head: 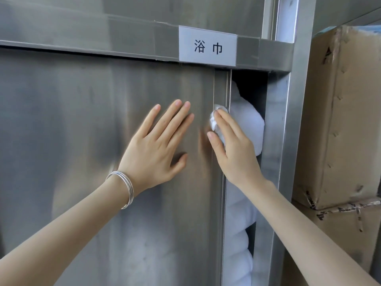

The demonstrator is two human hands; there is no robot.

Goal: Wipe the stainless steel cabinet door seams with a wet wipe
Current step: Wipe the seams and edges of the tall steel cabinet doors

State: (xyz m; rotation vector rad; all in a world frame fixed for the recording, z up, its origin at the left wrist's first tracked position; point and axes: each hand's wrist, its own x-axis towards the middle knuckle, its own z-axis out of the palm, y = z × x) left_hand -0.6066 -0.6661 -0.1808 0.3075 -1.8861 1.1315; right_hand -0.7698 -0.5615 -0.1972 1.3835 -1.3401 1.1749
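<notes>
A stainless steel cabinet door fills most of the head view, slid left so a narrow gap shows at its right. Its vertical edge seam runs down beside that gap. My right hand presses a crumpled white wet wipe against this seam at mid height. My left hand, with thin silver bangles on the wrist, lies flat with fingers spread on the door face just left of the seam.
White folded towels fill the gap behind the door. A labelled steel rail crosses above. The cabinet's right post stands beside stacked cardboard boxes taped at the edges.
</notes>
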